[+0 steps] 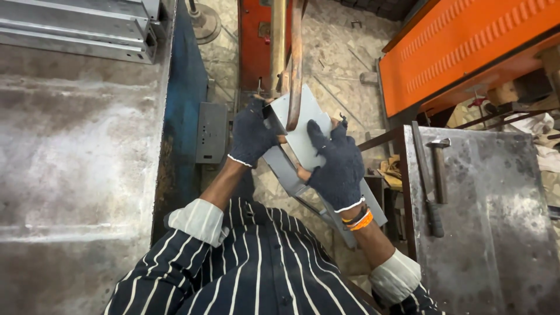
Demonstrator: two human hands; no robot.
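Your head camera gives a bright, evenly lit view with soft, short shadows. Pale glare washes across the large grey steel tabletop (70, 151) on your left, and a weaker sheen lies on the smaller scuffed metal bench (496, 221) on your right. The middle is sharp. Straight edges bow outward near the frame's borders, and the corners look slightly soft.

Left hand (252, 139) and right hand (337, 166) in dark blue knit fingerless gloves with white cuff edging, navy shirt with thin white stripes, sleeves rolled showing white lining, orange and black bands on the right wrist
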